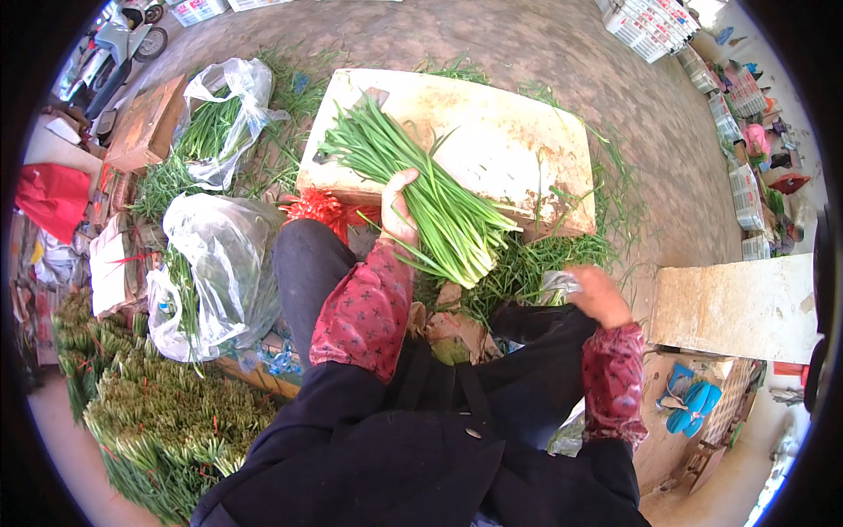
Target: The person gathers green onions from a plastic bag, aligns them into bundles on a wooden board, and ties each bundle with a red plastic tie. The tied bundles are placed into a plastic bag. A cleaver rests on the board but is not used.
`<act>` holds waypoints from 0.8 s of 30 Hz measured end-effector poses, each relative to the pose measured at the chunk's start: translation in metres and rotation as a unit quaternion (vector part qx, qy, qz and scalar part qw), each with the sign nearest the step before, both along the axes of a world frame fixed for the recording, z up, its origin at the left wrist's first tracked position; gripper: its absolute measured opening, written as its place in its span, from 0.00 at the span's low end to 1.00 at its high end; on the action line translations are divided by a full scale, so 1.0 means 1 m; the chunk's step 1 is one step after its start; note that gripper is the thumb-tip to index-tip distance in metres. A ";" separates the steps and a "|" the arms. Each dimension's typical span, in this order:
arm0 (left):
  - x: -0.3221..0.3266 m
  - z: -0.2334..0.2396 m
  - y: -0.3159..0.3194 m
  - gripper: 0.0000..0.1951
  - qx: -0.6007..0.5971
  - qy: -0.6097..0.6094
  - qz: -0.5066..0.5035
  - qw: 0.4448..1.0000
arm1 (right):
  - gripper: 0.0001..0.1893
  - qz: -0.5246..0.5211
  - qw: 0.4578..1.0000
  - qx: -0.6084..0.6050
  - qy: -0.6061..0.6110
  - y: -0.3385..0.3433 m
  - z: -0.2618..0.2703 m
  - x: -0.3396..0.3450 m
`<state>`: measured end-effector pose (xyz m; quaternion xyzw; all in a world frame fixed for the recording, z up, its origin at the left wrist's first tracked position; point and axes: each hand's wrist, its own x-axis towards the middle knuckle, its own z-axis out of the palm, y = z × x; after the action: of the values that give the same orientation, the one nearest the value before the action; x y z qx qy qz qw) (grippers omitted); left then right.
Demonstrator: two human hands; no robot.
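Note:
My left hand grips a bunch of green leafy stalks, seemingly garlic chives; the fingers are hidden beneath it. The dark green leaf tips rest over a pale, stained board-topped stand, and the whitish cut ends point toward me past its near edge. Off to the right, above my right knee, is my right hand, slightly blurred. A crumpled piece of clear plastic is right by its fingers; whether they hold it is unclear. Red ties hang at the stand's near left corner.
Clear plastic bags with greens stand left, near a wooden box. Many tied bundles of chives are stacked at lower left. Loose trimmings litter the floor around the stand. A pale board lies right; white crates stand behind.

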<state>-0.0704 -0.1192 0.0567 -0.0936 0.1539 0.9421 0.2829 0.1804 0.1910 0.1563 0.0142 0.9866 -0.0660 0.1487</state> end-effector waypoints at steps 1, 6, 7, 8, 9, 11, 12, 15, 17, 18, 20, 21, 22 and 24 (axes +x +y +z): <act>0.000 0.000 -0.001 0.16 0.004 0.011 -0.017 1.000 | 0.22 -0.084 0.974 0.208 -0.022 0.011 -0.001 0.001; 0.010 0.010 0.009 0.12 -0.062 0.031 -0.126 0.990 | 0.43 -0.218 0.876 -0.429 0.033 -0.001 -0.010 -0.067; 0.014 0.013 0.010 0.14 -0.062 0.084 -0.152 0.983 | 0.50 -0.188 0.840 -0.509 -0.028 -0.021 -0.019 -0.079; 0.019 0.016 0.013 0.15 -0.094 0.087 -0.162 0.978 | 0.48 -0.203 0.820 -0.534 -0.043 -0.046 -0.030 -0.086; 0.023 0.018 0.016 0.17 -0.097 0.107 -0.167 0.975 | 0.47 -0.176 0.791 -0.585 -0.047 -0.070 -0.043 -0.093; 0.027 0.020 0.027 0.17 -0.125 0.148 -0.154 0.969 | 0.42 -0.074 0.649 -0.757 -0.009 -0.113 -0.071 -0.113; 0.028 0.019 0.031 0.18 -0.161 0.191 -0.105 0.963 | 0.37 -0.116 0.614 -0.780 -0.042 -0.120 -0.081 -0.117; 0.030 0.014 0.050 0.32 -0.298 0.194 -0.015 0.935 | 0.44 -0.219 0.549 -0.804 -0.068 -0.131 -0.112 -0.119; 0.033 0.013 0.065 0.36 -0.327 0.213 0.009 0.921 | 0.46 -0.231 0.527 -0.812 -0.097 -0.132 -0.131 -0.120; 0.032 0.015 0.071 0.46 -0.363 0.186 -0.011 0.913 | 0.44 -0.289 0.493 -0.814 -0.101 -0.131 -0.139 -0.121; 0.029 0.020 0.074 0.58 -0.345 0.162 -0.040 0.924 | 0.34 -0.364 0.337 -0.860 -0.122 -0.130 -0.154 -0.117; 0.026 0.023 0.071 0.61 -0.312 0.149 -0.064 0.936 | 0.31 -0.339 0.307 -0.884 -0.096 -0.131 -0.161 -0.112; 0.020 0.026 0.069 0.57 -0.298 0.180 -0.090 0.933 | 0.30 -0.352 0.294 -0.885 -0.085 -0.131 -0.167 -0.110; 0.016 0.025 0.061 0.47 -0.350 0.194 -0.111 0.910 | 0.32 -0.294 0.258 -0.918 -0.065 -0.132 -0.178 -0.108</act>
<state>-0.0545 -0.0580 0.0816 0.0158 0.5346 0.7903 0.2990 0.0728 0.0587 -0.0213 0.1618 0.1804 -0.9654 0.0966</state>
